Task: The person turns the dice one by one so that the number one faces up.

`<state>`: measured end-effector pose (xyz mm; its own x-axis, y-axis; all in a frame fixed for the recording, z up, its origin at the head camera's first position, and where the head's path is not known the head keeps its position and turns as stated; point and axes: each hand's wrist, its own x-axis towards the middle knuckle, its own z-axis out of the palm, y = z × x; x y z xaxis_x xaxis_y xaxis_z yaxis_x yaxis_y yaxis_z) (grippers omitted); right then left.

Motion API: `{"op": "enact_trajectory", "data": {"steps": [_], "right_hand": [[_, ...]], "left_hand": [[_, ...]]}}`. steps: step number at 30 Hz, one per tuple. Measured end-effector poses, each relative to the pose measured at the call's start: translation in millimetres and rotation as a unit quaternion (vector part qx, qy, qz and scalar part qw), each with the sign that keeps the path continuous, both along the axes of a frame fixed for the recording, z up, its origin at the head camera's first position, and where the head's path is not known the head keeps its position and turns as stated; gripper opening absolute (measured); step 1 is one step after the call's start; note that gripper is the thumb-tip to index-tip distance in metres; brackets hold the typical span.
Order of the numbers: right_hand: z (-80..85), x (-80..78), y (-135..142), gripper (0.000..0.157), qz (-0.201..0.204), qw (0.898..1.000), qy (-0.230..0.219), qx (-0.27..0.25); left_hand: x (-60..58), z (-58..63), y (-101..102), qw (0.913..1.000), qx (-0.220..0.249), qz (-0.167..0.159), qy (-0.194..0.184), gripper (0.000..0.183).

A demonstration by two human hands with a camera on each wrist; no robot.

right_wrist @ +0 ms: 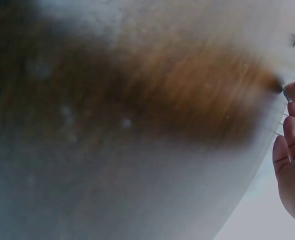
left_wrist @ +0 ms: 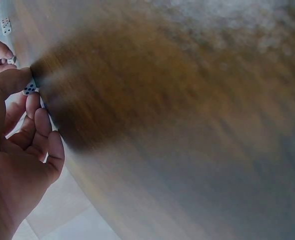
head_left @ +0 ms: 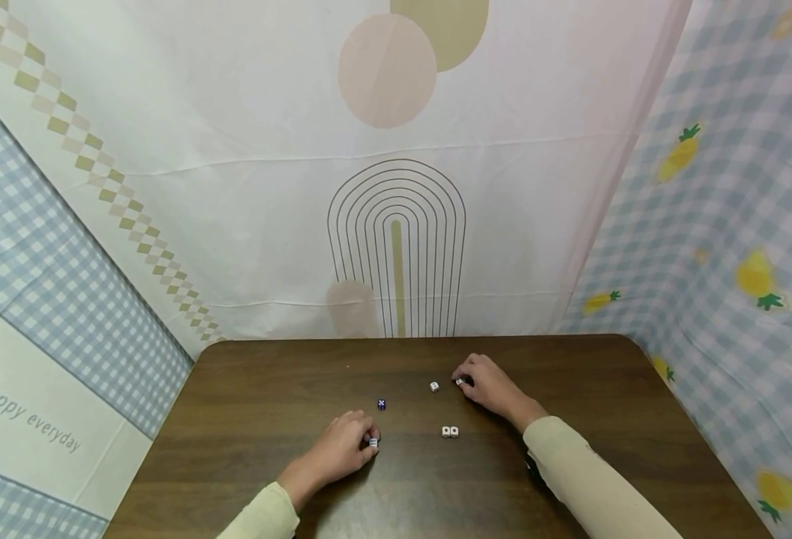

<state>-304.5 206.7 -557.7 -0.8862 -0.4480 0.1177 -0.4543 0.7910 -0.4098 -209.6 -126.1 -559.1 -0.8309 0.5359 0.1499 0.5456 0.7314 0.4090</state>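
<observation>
My left hand pinches a white die between thumb and fingertips, low over the table. In the left wrist view that die shows dark pips, with the other fingers loosely bent below it. Farther back on the right, my right hand holds another white die at its fingertips. The thumb covers most of this die in the right wrist view. Just left of the right fingertips lies a single white die. A dark blue die sits beyond the left hand.
Two white dice stand side by side on the brown wooden table, between the hands and toward the near side. A patterned white cloth hangs behind the table's far edge, and checked cloth hangs on the right.
</observation>
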Motion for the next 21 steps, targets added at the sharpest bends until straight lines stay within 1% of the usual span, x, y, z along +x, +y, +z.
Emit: {"op": "enact_trajectory", "data": {"steps": [6,10,15,19,21], "right_hand": [[-0.1,1.3,-0.8,0.019,0.009,0.999,0.026,0.023],[-1.4,1.5,-0.4,0.021,0.013,0.998,0.04,0.036],[-3.9,1.4,1.1,0.024,0.011,0.998,0.045,0.043],[-6.2,1.6,2.5,0.027,0.009,0.998,0.043,0.042],[-7.6,1.7,3.0,0.028,0.005,0.999,0.039,0.032]], "left_hand": [[-0.3,-0.9,0.0,1.0,-0.001,0.002,0.005,0.016],[-0.2,-0.8,-0.2,1.0,-0.002,0.0,0.0,0.016],[-0.2,0.0,-0.2,0.9999,-0.001,-0.002,-0.013,0.016],[0.0,0.2,0.0,0.9999,-0.003,-0.001,-0.01,0.015],[0.4,0.1,0.1,1.0,-0.002,0.0,-0.006,0.015]]}}
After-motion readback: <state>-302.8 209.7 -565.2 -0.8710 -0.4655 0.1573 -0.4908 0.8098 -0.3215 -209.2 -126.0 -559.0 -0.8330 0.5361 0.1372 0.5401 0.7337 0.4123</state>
